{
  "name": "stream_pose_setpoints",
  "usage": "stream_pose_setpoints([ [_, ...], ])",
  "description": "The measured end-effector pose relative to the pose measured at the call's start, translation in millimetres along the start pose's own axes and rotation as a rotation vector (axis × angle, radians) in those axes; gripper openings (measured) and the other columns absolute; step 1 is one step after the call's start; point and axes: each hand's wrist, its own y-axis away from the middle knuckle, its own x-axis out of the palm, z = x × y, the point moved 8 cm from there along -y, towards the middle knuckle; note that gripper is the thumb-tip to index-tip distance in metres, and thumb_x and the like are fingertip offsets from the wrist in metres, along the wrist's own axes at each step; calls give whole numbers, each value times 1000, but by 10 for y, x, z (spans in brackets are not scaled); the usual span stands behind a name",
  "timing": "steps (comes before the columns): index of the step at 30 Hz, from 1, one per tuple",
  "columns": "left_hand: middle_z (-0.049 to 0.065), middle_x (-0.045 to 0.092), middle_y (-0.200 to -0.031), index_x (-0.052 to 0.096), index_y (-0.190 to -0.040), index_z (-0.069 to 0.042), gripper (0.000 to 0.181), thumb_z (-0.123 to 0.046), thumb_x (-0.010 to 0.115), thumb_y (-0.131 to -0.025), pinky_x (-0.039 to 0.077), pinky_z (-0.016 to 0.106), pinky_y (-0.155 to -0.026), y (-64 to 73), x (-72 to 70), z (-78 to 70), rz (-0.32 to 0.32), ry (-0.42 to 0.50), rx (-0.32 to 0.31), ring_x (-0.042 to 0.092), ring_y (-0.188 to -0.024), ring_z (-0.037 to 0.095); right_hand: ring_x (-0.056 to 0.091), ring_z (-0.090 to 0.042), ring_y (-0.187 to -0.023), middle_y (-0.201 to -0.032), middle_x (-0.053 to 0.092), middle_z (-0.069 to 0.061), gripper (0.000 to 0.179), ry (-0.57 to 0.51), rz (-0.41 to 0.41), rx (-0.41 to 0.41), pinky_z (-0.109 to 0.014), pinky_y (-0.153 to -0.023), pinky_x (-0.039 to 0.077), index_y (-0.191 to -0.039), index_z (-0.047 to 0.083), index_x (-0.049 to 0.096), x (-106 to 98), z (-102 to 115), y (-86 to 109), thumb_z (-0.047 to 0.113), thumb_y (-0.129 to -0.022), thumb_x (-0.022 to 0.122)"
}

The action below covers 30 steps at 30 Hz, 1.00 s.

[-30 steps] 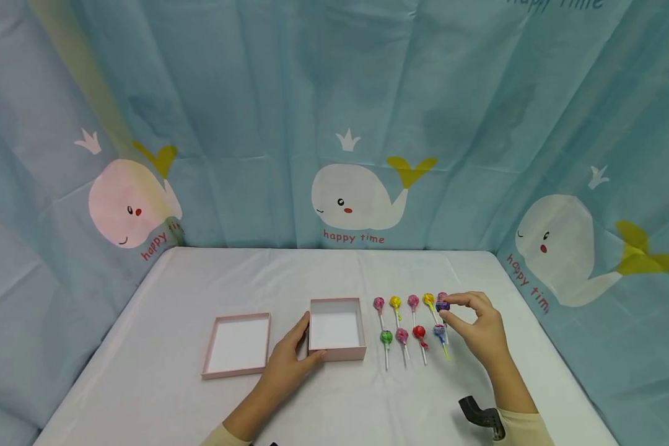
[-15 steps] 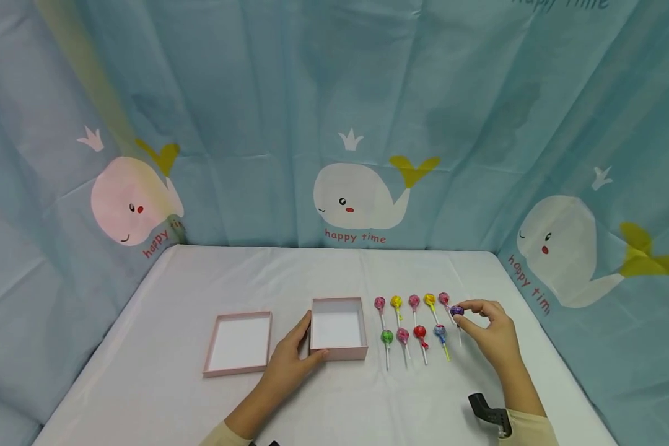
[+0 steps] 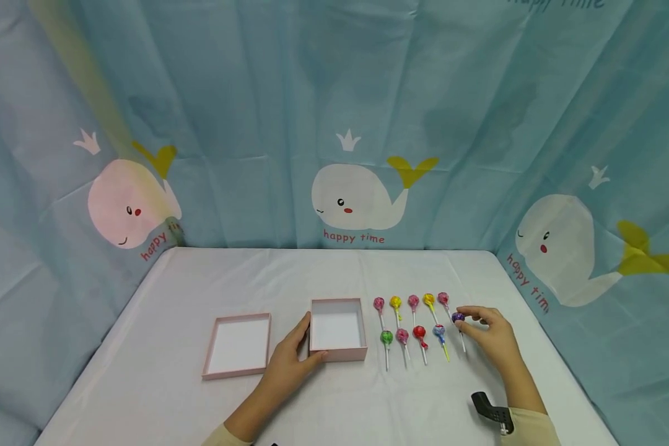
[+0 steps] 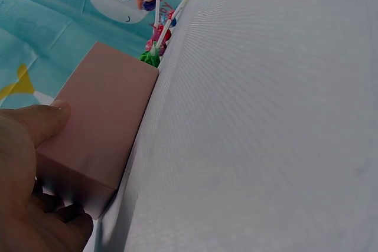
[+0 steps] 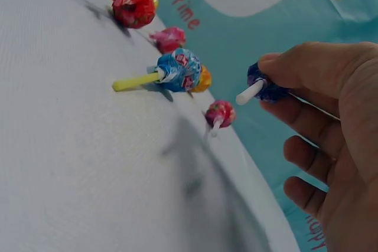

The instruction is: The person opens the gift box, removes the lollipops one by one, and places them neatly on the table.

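My right hand (image 3: 492, 334) pinches a purple-wrapped lollipop (image 3: 458, 317) by its candy head between thumb and fingers. In the right wrist view its white stick (image 5: 250, 92) points toward the table, and the other fingers are loosely bent. A pink box (image 3: 345, 354) with a white inside stands uncovered mid-table. My left hand (image 3: 287, 367) holds its near left corner, thumb on the front wall and fingers at the left side. Just left of the purple lollipop lie a blue lollipop (image 3: 439, 332) with a yellow stick and a pink lollipop (image 3: 443, 298) behind it.
Two rows of lollipops lie right of the box, among them a green lollipop (image 3: 386, 337) and a red lollipop (image 3: 419, 332). The shallow pink lid (image 3: 237, 374) lies left of my left hand. A whale-print curtain (image 3: 245, 186) surrounds the white table (image 3: 223, 279).
My right hand has moved right and slightly nearer with the purple lollipop, away from the far pink lollipop, then lowered a little. My left hand stays on the box.
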Motion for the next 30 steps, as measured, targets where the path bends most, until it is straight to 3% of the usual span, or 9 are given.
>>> stream_pose_setpoints([
  [6, 8, 29, -167, 27, -163, -14, 100, -51, 79, -86, 35, 44, -120, 7, 21, 13, 1, 13, 5, 29, -153, 28, 54, -30, -112, -119, 63, -14, 40, 13, 66, 35, -50, -92, 47, -121, 15, 74, 60, -130, 2, 41, -91, 78],
  [11, 5, 28, -167, 27, -163, -17, 100, -52, 79, -85, 33, 42, -122, 9, 48, 42, 12, 13, -18, 29, -153, 25, 55, -27, -109, -118, 64, -12, 43, 44, 116, 75, -43, -89, 48, -121, 17, 75, 109, -247, 3, 46, -90, 78],
  [17, 7, 30, -166, 28, -163, -13, 99, -50, 79, -86, 36, 44, -120, 5, 32, 17, -6, -1, -5, 31, -152, 29, 55, -25, -102, -113, 68, -9, 38, 56, 141, 51, -39, -84, 47, -119, 16, 75, 151, -273, -25, 40, -90, 79],
  [23, 5, 29, -167, 27, -163, -16, 100, -51, 79, -85, 34, 43, -122, 5, 12, 40, 3, -23, -23, 30, -153, 27, 58, -29, -109, -116, 70, -10, 33, 48, 158, 31, -48, -92, 49, -118, 15, 75, 205, -285, -28, 34, -91, 79],
  [30, 10, 31, -166, 29, -163, -13, 99, -49, 80, -86, 36, 46, -120, 16, 2, 11, -10, -31, 0, 32, -152, 30, 58, -33, -115, -118, 70, -11, 32, 28, 163, 24, -58, -98, 48, -117, 15, 75, 205, -257, -24, 32, -91, 79],
])
